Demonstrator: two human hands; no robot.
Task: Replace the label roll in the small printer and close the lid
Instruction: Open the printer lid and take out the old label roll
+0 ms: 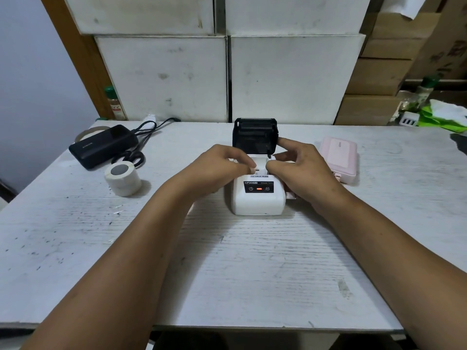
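Observation:
A small white printer (257, 198) stands in the middle of the table with its black lid (255, 135) tilted up and open. A red light glows on its front panel. My left hand (222, 168) and my right hand (300, 168) reach over the open compartment from either side, fingertips pinching at a white label roll (260, 164) inside it. The roll is mostly hidden by my fingers. A second white label roll (123, 178) stands on end on the table to the left, apart from both hands.
A black power bank (103, 146) with a cable and black scissors (134, 157) lie at the back left. A pink device (340, 159) lies right of the printer. White boxes (290, 77) stack behind the table (252, 274); cardboard boxes and green packaging sit at the far right.

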